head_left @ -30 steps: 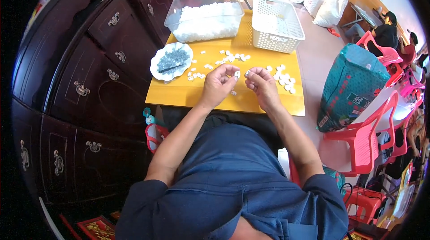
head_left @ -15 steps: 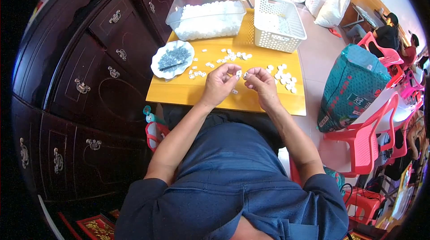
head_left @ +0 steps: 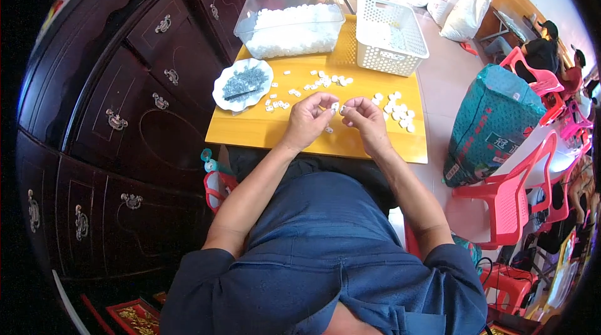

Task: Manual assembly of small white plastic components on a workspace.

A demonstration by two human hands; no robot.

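Over the near middle of the wooden table (head_left: 250,127), my hands almost meet at the fingertips. My left hand (head_left: 308,121) is closed in a pinch on a small white plastic piece (head_left: 335,106). The thumb and fingers of my right hand (head_left: 368,125) press together on something tiny beside that piece, too small to make out. One loose white piece lies below my left fingertips. Small white rectangular pieces (head_left: 277,105) are scattered to the left, and round white pieces (head_left: 398,111) lie right of my right hand. A scalloped white plate (head_left: 217,92) holds many small grey metal-looking parts.
At the table's far side stand a clear bin (head_left: 250,19) heaped with white pieces and a white perforated basket (head_left: 391,60). A dark wooden cabinet (head_left: 144,147) lines the left. On the right are a large teal bag (head_left: 488,125) and pink plastic chairs (head_left: 507,203). Other people sit farther off.
My right fingertips have shifted very slightly against the left ones. The view has moved a little; the pieces on the table look the same.
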